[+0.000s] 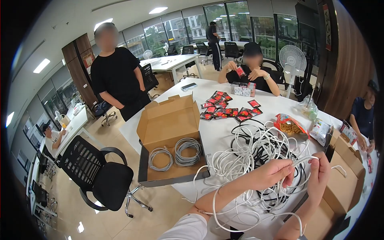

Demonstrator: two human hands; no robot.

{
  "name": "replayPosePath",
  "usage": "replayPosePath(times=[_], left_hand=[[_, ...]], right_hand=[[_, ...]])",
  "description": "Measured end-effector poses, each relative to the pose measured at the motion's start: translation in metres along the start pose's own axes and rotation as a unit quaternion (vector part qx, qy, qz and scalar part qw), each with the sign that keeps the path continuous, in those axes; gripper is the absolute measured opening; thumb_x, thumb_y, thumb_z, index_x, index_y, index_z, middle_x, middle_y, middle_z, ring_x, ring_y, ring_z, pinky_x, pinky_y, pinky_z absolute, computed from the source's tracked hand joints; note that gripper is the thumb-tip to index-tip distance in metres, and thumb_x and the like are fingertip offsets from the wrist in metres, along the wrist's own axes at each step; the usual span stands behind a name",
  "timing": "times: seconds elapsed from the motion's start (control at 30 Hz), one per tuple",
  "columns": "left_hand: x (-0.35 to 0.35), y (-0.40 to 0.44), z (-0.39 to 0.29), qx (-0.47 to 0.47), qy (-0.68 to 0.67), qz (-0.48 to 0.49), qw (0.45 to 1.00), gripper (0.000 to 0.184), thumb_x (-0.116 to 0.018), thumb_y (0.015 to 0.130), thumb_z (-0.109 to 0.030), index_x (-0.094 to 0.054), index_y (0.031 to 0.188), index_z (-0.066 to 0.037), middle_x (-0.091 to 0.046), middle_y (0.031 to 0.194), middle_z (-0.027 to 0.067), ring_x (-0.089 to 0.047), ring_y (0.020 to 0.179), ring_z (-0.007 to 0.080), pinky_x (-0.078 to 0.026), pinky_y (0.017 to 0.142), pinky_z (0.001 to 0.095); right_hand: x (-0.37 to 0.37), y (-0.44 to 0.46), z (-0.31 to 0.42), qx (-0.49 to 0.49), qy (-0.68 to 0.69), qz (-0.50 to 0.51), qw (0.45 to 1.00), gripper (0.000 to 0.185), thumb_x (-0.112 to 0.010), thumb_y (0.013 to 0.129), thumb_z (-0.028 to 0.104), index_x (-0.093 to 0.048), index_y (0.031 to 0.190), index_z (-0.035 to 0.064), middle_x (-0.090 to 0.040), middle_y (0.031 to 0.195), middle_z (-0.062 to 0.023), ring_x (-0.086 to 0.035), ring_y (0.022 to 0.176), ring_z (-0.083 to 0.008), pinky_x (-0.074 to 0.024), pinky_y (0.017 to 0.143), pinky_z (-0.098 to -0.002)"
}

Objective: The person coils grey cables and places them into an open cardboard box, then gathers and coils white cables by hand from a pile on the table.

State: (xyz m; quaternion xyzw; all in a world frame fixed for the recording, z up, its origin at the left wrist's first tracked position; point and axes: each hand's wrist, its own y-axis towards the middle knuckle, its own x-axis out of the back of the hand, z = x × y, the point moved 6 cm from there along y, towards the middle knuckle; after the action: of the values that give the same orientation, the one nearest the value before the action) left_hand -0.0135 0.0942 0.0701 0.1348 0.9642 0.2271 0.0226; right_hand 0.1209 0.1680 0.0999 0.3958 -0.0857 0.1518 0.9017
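My left hand [275,174] is closed around a white cable [306,159] above the table's near right part. Close beside it, my right hand [318,172] pinches the same cable, and a short stretch runs between the two. Loops of the cable hang down past my left forearm. Under and behind my hands lies a tangled heap of white and black cables [256,148]. To the left, an open cardboard box [170,118] holds two neatly wound grey cable coils, a smaller one [161,159] and a larger one [188,150].
Red packets [219,106] lie across the white table [136,128], near a seated person [253,66] handling one. An open snack bag [291,125] and another open box [340,176] are at right. One person [118,76] stands at left. A black chair [98,174] stands by the table.
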Motion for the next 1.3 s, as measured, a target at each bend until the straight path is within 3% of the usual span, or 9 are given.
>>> replayPosePath(times=[0.07,0.17,0.3,0.4,0.7,0.9,1.0,1.1,1.3], left_hand=[[-0.003,-0.002,-0.005,0.007,-0.068,-0.066,0.995,0.029,-0.038,0.101,-0.030,-0.048,0.094,-0.003,-0.053,0.072,0.0015,-0.050,0.062,0.0068,-0.040,0.055,0.0203],[-0.001,-0.003,-0.004,0.067,-0.098,-0.042,0.992,0.030,-0.038,0.100,-0.032,-0.048,0.099,-0.004,-0.050,0.068,0.0004,-0.044,0.053,0.0060,-0.036,0.049,0.0195],[0.001,-0.005,0.005,0.120,-0.221,0.038,0.967,0.033,-0.037,0.100,-0.036,-0.048,0.096,-0.006,-0.038,0.060,-0.0044,-0.027,0.043,0.0033,-0.023,0.039,0.0198],[0.001,-0.007,0.009,0.122,-0.269,0.028,0.955,0.037,-0.038,0.099,-0.041,-0.048,0.085,-0.008,-0.029,0.056,-0.0076,-0.019,0.044,0.0026,-0.015,0.039,0.0214],[0.002,-0.006,0.006,0.118,-0.291,0.044,0.948,0.043,-0.039,0.098,-0.044,-0.043,0.071,-0.010,-0.025,0.051,-0.0089,-0.018,0.041,0.0039,-0.015,0.038,0.0228],[0.010,-0.006,0.004,0.086,-0.339,-0.063,0.935,0.039,-0.038,0.099,-0.042,-0.041,0.072,-0.013,-0.022,0.049,-0.0079,-0.020,0.040,0.0053,-0.016,0.039,0.0234],[0.044,-0.014,-0.011,-0.067,-0.328,-0.186,0.924,0.036,-0.035,0.100,-0.040,-0.040,0.074,-0.015,-0.018,0.049,-0.0071,-0.017,0.040,0.0066,-0.015,0.041,0.0242],[0.078,-0.034,-0.040,-0.216,-0.358,-0.186,0.889,0.034,-0.031,0.101,-0.039,-0.039,0.076,-0.016,-0.016,0.049,-0.0060,-0.014,0.040,0.0078,-0.014,0.042,0.0253],[0.124,-0.061,-0.055,-0.312,-0.377,-0.313,0.814,0.032,-0.029,0.102,-0.035,-0.045,0.083,-0.015,-0.015,0.049,-0.0053,-0.012,0.041,0.0077,-0.015,0.043,0.0255]], right_hand=[[-0.008,0.000,0.010,0.020,-0.041,0.023,0.999,0.024,-0.053,0.093,0.016,-0.051,0.076,-0.0020,-0.044,0.058,-0.0067,-0.039,0.053,-0.0138,-0.0309,0.050,-0.0277],[-0.018,0.001,0.024,0.050,-0.082,0.050,0.994,0.024,-0.052,0.092,0.016,-0.055,0.078,-0.0038,-0.048,0.057,-0.0139,-0.042,0.049,-0.0208,-0.0324,0.048,-0.0317],[-0.017,0.000,0.024,0.058,-0.080,0.049,0.994,0.028,-0.050,0.094,0.020,-0.055,0.079,-0.0031,-0.047,0.057,-0.0123,-0.042,0.048,-0.0204,-0.0315,0.047,-0.0317],[-0.019,-0.002,0.026,0.058,-0.065,0.056,0.995,0.033,-0.049,0.095,0.025,-0.055,0.079,-0.0026,-0.047,0.056,-0.0113,-0.042,0.047,-0.0198,-0.0309,0.047,-0.0315],[-0.024,-0.002,0.024,0.079,-0.024,0.056,0.995,0.037,-0.050,0.094,0.032,-0.059,0.090,-0.0040,-0.052,0.061,-0.0099,-0.045,0.051,-0.0179,-0.0336,0.049,-0.0298],[-0.026,0.002,0.025,0.059,-0.051,-0.022,0.997,0.039,-0.055,0.091,0.031,-0.059,0.107,-0.0043,-0.057,0.076,-0.0133,-0.051,0.064,-0.0181,-0.0388,0.059,-0.0280],[-0.025,0.002,0.019,-0.021,-0.078,-0.012,0.997,0.035,-0.058,0.089,0.022,-0.058,0.113,-0.0033,-0.057,0.079,-0.0138,-0.052,0.069,-0.0199,-0.0412,0.064,-0.0293],[-0.030,0.003,0.014,-0.031,-0.129,0.035,0.991,0.036,-0.061,0.083,0.006,-0.055,0.118,-0.0014,-0.056,0.088,-0.0146,-0.053,0.074,-0.0244,-0.0441,0.070,-0.0335],[-0.052,-0.001,0.044,0.135,-0.130,0.096,0.978,0.051,-0.069,0.070,0.000,-0.053,0.119,-0.0016,-0.052,0.109,-0.0183,-0.053,0.095,-0.0331,-0.0436,0.080,-0.0374]])
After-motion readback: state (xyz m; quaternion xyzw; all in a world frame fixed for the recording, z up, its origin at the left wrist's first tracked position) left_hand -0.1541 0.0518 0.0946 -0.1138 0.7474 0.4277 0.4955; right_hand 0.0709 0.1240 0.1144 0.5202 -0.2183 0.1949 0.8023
